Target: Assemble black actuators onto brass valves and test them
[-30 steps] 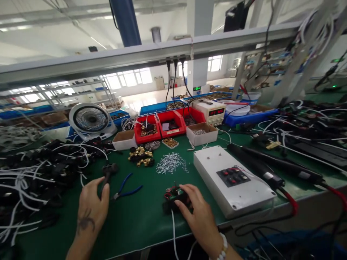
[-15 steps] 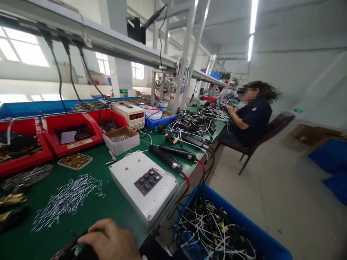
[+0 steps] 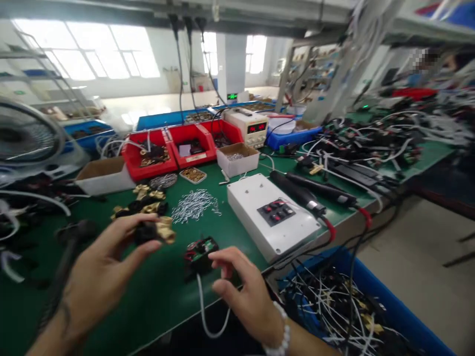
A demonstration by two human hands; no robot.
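Note:
My left hand (image 3: 100, 272) is raised over the green bench, its fingers pinched on a black part with brass prongs (image 3: 153, 231). Just past it lies a heap of similar black and brass parts (image 3: 143, 200). My right hand (image 3: 241, 291), with a white bead bracelet, hovers by the bench's front edge with its fingers spread and curled, holding nothing. Right at its fingertips sits a small black module with a green circuit board (image 3: 198, 252) and a white cable (image 3: 206, 316) hanging off the edge.
A white box with red switches (image 3: 272, 217) lies right of the module, beside black probes (image 3: 315, 193). A pile of metal clips (image 3: 193, 203), red bins (image 3: 174, 148), cardboard boxes and a power supply (image 3: 248, 126) stand behind. A blue crate of cables (image 3: 371, 296) sits below the bench.
The view swung right toward a seated co-worker, then back. My left hand now holds a black and brass part instead of the black plug; my right hand lifted off the module.

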